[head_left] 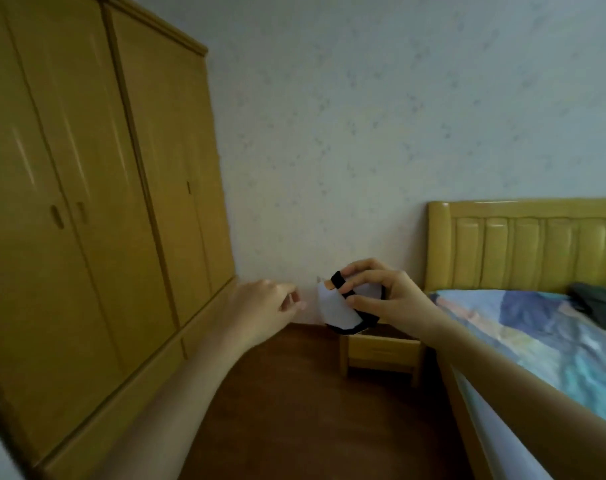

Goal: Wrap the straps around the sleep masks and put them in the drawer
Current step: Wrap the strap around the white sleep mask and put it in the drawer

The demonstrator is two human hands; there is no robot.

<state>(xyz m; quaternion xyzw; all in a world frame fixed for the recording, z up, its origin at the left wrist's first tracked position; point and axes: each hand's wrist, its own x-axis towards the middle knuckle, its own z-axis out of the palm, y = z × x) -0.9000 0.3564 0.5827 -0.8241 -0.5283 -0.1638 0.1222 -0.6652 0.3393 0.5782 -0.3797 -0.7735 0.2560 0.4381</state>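
Observation:
My right hand [381, 296] grips a white sleep mask [336, 308] with a black edge, held up in the air in front of the wall. A black strap [338, 279] crosses the mask under my fingers. My left hand [263, 306] hangs just left of the mask, fingers loosely curled, holding nothing that I can see. Below the mask stands a small wooden bedside cabinet with a drawer [381, 349], its front shut. A dark item [596, 301] lies on the bed near the headboard; I cannot tell what it is.
A tall wooden wardrobe [87, 202] fills the left side. A bed with a blue patterned sheet [537, 341] and a wooden headboard [526, 244] is on the right. Dark wooden floor [294, 393] runs between them to the wall.

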